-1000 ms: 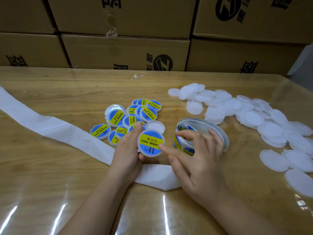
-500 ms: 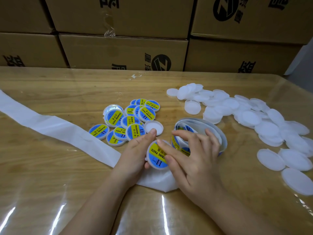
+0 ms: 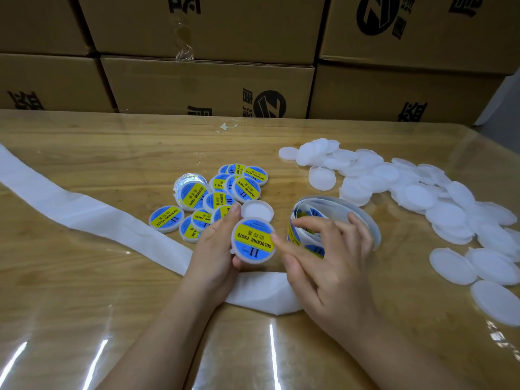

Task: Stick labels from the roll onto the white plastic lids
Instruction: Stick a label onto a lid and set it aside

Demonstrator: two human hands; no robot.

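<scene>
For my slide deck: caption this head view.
Left hand holds a labelled lid; right hand touches it, beside the label roll.

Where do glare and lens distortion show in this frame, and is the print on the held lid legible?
Head view: white glare streaks cross the glossy clear-covered wooden table near the bottom edge. Head view: wide-angle bending curves its far edge and the brown cardboard boxes. Head view: the blue-and-yellow labelled white plastic lid in the left hand is sharp, SOLDERING PASTE legible.
</scene>
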